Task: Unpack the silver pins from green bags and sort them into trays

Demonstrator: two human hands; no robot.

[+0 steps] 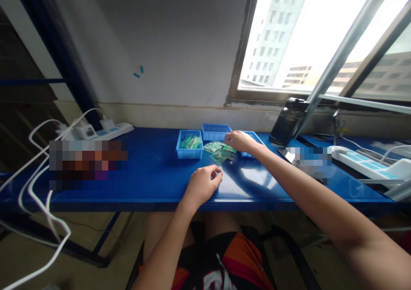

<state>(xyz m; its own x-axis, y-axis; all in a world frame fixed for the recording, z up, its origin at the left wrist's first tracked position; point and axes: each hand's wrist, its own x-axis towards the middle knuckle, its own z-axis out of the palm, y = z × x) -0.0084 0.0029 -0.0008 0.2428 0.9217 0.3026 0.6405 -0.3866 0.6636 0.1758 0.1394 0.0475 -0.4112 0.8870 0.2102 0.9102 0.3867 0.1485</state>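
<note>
Head view | green boards (220,151) heaped | right hand (241,141) touching, grip unclear | left hand (203,183) fingers curled

Bare desk (154,174) lies open between the left power strip (99,131) and the blue bins (189,146). The bins wall in the green pile (220,151) behind and to the sides. A black device (288,122) and a second power strip (366,163) crowd the right.

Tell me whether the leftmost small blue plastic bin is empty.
Not empty: the leftmost small blue plastic bin holds green packets, lying low inside its walls.
</note>
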